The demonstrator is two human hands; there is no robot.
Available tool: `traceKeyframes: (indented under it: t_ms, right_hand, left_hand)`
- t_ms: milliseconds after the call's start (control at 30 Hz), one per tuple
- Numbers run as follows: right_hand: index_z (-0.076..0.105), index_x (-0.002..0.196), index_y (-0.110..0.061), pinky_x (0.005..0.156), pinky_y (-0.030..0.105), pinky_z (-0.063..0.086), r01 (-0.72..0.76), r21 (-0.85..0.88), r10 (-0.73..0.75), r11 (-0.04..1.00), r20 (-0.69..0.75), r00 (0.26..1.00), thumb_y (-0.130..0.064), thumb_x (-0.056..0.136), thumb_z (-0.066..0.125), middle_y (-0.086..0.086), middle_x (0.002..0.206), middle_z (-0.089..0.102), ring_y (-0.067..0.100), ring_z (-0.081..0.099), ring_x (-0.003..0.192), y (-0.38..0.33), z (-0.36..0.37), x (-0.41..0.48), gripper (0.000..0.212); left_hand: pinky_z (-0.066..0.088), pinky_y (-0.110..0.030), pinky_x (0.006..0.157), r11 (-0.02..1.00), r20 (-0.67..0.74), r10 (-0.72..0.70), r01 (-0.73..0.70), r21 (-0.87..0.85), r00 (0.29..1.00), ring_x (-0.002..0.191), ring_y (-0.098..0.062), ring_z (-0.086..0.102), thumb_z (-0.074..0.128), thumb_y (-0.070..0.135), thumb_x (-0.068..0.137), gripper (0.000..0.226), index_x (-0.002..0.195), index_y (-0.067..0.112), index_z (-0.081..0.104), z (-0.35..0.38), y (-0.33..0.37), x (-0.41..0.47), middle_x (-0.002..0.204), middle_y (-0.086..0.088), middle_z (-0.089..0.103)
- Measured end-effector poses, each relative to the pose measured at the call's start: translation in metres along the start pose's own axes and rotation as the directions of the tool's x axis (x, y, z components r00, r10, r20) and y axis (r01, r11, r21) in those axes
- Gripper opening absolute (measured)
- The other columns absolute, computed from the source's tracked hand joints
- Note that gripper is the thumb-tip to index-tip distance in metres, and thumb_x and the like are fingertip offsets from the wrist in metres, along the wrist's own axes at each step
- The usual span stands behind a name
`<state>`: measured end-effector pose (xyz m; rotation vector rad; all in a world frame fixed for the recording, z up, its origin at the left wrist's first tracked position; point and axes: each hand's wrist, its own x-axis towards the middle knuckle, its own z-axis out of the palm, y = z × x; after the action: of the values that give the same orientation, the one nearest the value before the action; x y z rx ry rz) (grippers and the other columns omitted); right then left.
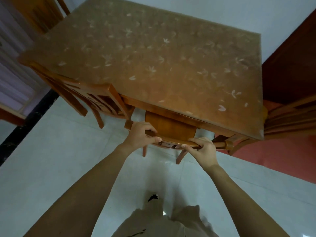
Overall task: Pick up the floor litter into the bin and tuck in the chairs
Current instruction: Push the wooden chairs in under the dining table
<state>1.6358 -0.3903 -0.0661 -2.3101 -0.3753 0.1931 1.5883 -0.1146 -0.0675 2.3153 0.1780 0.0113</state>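
Note:
A wooden chair point(169, 129) stands at the near edge of the table point(153, 57), its seat partly under the tabletop. My left hand point(141, 134) is closed around the left end of the chair's curved top rail. My right hand point(201, 149) grips the right end of the same rail. A second wooden chair point(82, 96) is pushed against the table's left side. A third chair point(289, 117) stands at the table's right corner. No litter or bin shows in this view.
The table has a patterned cover with pale leaf marks. White floor tiles point(51, 159) spread around me, with a black strip at the left and a red floor area point(277, 151) at the right. A dark wooden door point(294, 62) stands at the right. My feet are below.

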Motion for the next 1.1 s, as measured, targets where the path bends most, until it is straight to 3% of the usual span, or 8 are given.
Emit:
traceKeyframes:
  t_ms: [200,333,467,533,767,1000,1100]
  right_hand:
    - [0.077,0.101,-0.022,0.09,0.039,0.051,-0.082,0.053,0.082,0.995,0.004,0.997,-0.057,0.07,0.075,-0.019,0.09,0.061,0.015,0.059,0.097,-0.005,0.003,0.044,0.046]
    - [0.076,0.101,-0.026,0.091,0.033,0.05,-0.101,0.068,0.1,0.993,0.016,0.995,-0.073,0.063,0.065,-0.01,0.098,0.065,0.011,0.055,0.101,-0.008,0.003,0.067,0.061]
    - [0.077,0.099,-0.025,0.093,0.031,0.049,-0.114,0.098,0.114,0.989,0.007,0.994,-0.049,0.072,0.078,-0.011,0.099,0.067,0.009,0.057,0.102,-0.01,0.003,0.09,0.036]
    - [0.077,0.099,-0.024,0.094,0.029,0.048,-0.096,0.094,0.098,0.991,-0.015,0.995,-0.051,0.072,0.077,-0.01,0.101,0.069,0.009,0.056,0.104,-0.01,0.007,0.096,0.038]
    - [0.077,0.1,-0.022,0.09,0.017,0.038,-0.089,0.075,0.091,0.993,-0.025,0.996,-0.049,0.074,0.076,-0.007,0.104,0.07,0.01,0.055,0.105,-0.013,0.012,0.097,0.038]
    - [0.078,0.101,-0.021,0.088,0.014,0.039,-0.104,0.057,0.106,0.993,-0.035,0.994,-0.052,0.073,0.075,-0.007,0.103,0.071,0.007,0.053,0.104,-0.015,0.012,0.098,0.042]
    - [0.077,0.102,-0.024,0.09,0.02,0.04,-0.12,0.071,0.121,0.99,-0.008,0.993,-0.051,0.073,0.076,-0.008,0.105,0.068,0.007,0.052,0.105,-0.019,0.01,0.096,0.04]
  left_hand:
    - [0.042,-0.033,0.086,1.0,0.033,-0.019,0.019,-0.008,0.999,0.093,-0.009,0.056,0.076,0.061,0.062,0.034,0.081,0.033,0.07,-0.016,-0.004,0.048,0.084,0.016,0.065]
    - [0.046,-0.038,0.085,0.999,0.029,0.024,-0.023,-0.037,0.999,0.085,-0.004,0.056,0.072,0.065,0.059,0.041,0.078,0.03,0.072,-0.023,-0.008,0.076,0.078,0.017,0.064]
    - [0.041,-0.034,0.089,1.0,0.032,0.012,-0.012,-0.002,0.999,0.091,-0.004,0.049,0.081,0.051,0.063,0.032,0.082,0.026,0.074,-0.029,-0.007,0.101,0.084,0.017,0.062]
    - [0.037,-0.032,0.088,1.0,0.058,-0.003,0.003,0.0,0.998,0.094,-0.005,0.045,0.082,0.048,0.064,0.032,0.085,0.025,0.074,-0.033,-0.008,0.108,0.086,0.017,0.06]
    - [0.042,-0.039,0.089,1.0,0.103,0.007,-0.008,0.006,0.995,0.091,-0.007,0.054,0.07,0.075,0.056,0.04,0.078,0.041,0.068,-0.034,-0.019,0.119,0.084,0.019,0.064]
    - [0.043,-0.045,0.092,1.0,0.152,-0.016,0.013,0.023,0.988,0.097,-0.013,0.053,0.07,0.073,0.058,0.035,0.079,0.045,0.066,-0.04,-0.015,0.119,0.09,0.017,0.062]
    - [0.045,-0.047,0.091,0.999,0.152,-0.038,0.032,0.042,0.988,0.099,-0.015,0.053,0.069,0.073,0.059,0.033,0.079,0.046,0.065,-0.043,-0.008,0.114,0.091,0.016,0.062]
